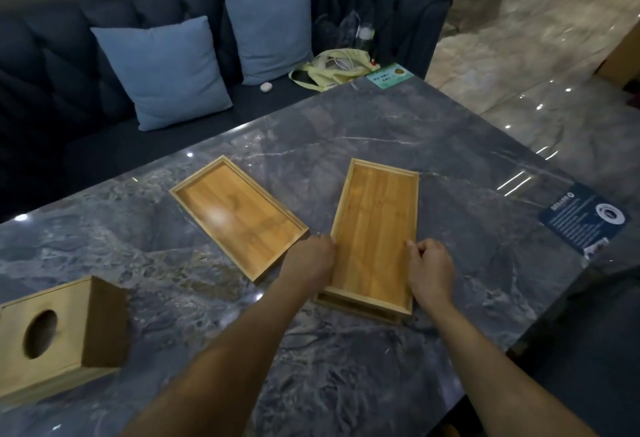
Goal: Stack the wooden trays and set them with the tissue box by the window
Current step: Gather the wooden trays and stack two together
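A wooden tray [375, 228] lies in the middle of the grey marble table [346, 367], resting on top of another tray whose edge [356, 310] shows beneath its near end. My left hand [310, 256] grips the top tray's left rim and my right hand [431, 267] grips its right rim. A separate wooden tray [239, 216] lies flat to the left, angled, touching neither hand. The wooden tissue box [52, 332], with an oval opening on top, stands at the table's near left.
A dark blue sofa [52, 90] with two light blue cushions [162, 69] runs behind the table. A yellow bag [329, 67] and a green card [389, 76] sit at the far corner. A blue leaflet [585, 225] lies at the table's right edge.
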Available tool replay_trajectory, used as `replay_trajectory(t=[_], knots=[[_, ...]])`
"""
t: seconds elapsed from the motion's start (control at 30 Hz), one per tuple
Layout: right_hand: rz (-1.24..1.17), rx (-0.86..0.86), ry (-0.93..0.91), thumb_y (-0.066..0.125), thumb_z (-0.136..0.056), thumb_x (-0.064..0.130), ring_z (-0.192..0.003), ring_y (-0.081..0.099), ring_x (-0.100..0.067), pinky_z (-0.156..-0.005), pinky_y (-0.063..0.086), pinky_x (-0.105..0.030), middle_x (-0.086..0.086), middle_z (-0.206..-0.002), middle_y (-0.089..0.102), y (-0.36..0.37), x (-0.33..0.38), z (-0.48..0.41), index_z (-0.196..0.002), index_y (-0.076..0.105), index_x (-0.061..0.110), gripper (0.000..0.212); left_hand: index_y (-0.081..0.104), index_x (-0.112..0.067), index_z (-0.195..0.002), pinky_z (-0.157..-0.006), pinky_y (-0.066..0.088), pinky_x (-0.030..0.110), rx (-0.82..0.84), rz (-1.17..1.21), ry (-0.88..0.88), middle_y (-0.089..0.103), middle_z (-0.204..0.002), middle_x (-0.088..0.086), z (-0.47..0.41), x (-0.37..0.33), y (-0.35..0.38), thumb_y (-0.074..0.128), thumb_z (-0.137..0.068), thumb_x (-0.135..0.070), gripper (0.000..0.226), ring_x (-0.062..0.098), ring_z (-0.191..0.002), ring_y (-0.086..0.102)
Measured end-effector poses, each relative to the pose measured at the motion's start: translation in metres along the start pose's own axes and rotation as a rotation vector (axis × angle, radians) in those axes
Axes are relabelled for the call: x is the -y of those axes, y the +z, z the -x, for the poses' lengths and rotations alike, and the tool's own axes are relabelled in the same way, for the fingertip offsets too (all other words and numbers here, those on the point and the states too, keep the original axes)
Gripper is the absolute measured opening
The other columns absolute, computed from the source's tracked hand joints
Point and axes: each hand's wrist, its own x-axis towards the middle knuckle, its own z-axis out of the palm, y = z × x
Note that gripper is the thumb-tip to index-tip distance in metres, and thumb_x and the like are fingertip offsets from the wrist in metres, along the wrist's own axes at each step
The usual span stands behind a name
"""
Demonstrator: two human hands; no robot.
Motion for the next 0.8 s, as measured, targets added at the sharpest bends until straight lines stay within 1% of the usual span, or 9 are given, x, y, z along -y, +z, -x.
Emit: replay_trajectory(t=[0.1,0.2,0.37,0.47,0.57,0.63,0.7,0.73,0.8], knots=[[0.020,0.018,0.012,0.050,-0.093,0.022,-0.072,0.045,-0.020,-0.063,0.033,-0.031,-0.006,-0.079,0.051,0.006,-0.005,-0.004,-0.073,0.051,0.007,0.026,0.053,-0.003,-0.099,-0.070,0.049,0.040,0.046,-0.047,-0.005,0.066,-0.099,0.017,-0.006,0.002,0.004,0.044,-0.089,-0.012,0.016,0.034,-0.087,0.064],[0.012,0.036,0.007,0.050,-0.093,0.022,-0.071,0.047,-0.021,-0.062,0.033,-0.031,-0.006,-0.079,0.051,0.013,-0.010,-0.004,-0.071,0.049,0.009,0.026,0.052,-0.003,-0.104,-0.073,0.051,0.040,0.046,-0.047,-0.017,0.066,-0.101,0.015,-0.007,0.006,0.012,0.046,-0.090,-0.013,0.018,0.032,-0.088,0.065],[0.032,0.064,0.003,0.049,-0.094,0.024,-0.069,0.044,-0.020,-0.060,0.031,-0.031,-0.013,-0.085,0.058,0.016,-0.016,-0.004,-0.075,0.050,0.007,0.025,0.045,-0.003,-0.117,-0.077,0.049,0.044,0.020,-0.018,-0.048,0.063,-0.112,0.017,-0.004,0.008,0.027,0.032,-0.097,-0.017,0.028,0.034,-0.097,0.063],[0.062,0.115,0.019,0.045,-0.095,0.029,-0.073,0.048,-0.022,-0.063,0.037,-0.033,-0.016,-0.095,0.059,0.015,-0.018,-0.004,-0.083,0.053,0.006,0.027,0.048,-0.009,-0.111,-0.077,0.049,0.042,-0.043,0.152,-0.086,0.062,-0.110,0.011,0.001,0.010,0.028,0.034,-0.098,-0.028,0.027,0.029,-0.097,0.062],[0.054,0.180,0.010,0.045,-0.093,0.042,-0.087,0.056,-0.025,-0.069,0.042,-0.034,-0.011,-0.106,0.059,0.008,-0.021,0.001,-0.102,0.053,0.009,0.036,0.046,-0.015,-0.113,-0.077,0.050,0.039,-0.113,0.386,-0.052,0.058,-0.111,0.008,0.015,0.013,0.026,0.039,-0.093,-0.044,0.035,0.024,-0.096,0.060],[0.011,0.221,-0.069,0.047,-0.089,0.049,-0.093,0.057,-0.023,-0.072,0.042,-0.033,-0.008,-0.110,0.060,0.000,-0.025,0.007,-0.113,0.049,0.014,0.042,0.039,-0.022,-0.124,-0.085,0.049,0.036,-0.019,0.509,0.004,0.051,-0.125,0.005,0.026,0.017,0.025,0.045,-0.085,-0.058,0.053,0.020,-0.107,0.056],[0.015,0.285,-0.164,0.047,-0.086,0.055,-0.100,0.057,-0.021,-0.077,0.046,-0.034,-0.004,-0.117,0.059,-0.008,-0.030,0.017,-0.125,0.044,0.021,0.051,0.029,-0.029,-0.131,-0.092,0.045,0.035,0.121,0.504,0.039,0.043,-0.135,0.001,0.037,0.023,0.027,0.053,-0.076,-0.065,0.070,0.017,-0.119,0.048],[0.041,0.333,-0.212,0.047,-0.085,0.058,-0.106,0.056,-0.020,-0.082,0.047,-0.036,-0.003,-0.123,0.057,-0.012,-0.034,0.023,-0.131,0.039,0.023,0.059,0.025,-0.031,-0.133,-0.094,0.043,0.035,0.173,0.451,0.055,0.041,-0.137,0.001,0.042,0.025,0.029,0.059,-0.075,-0.060,0.073,0.018,-0.121,0.047],[0.122,0.437,-0.305,0.044,-0.081,0.065,-0.115,0.051,-0.018,-0.090,0.047,-0.038,0.000,-0.133,0.049,-0.017,-0.043,0.035,-0.138,0.031,0.022,0.072,0.024,-0.031,-0.133,-0.095,0.045,0.038,0.216,0.345,0.064,0.040,-0.138,0.004,0.048,0.024,0.032,0.067,-0.076,-0.041,0.072,0.024,-0.120,0.048]])
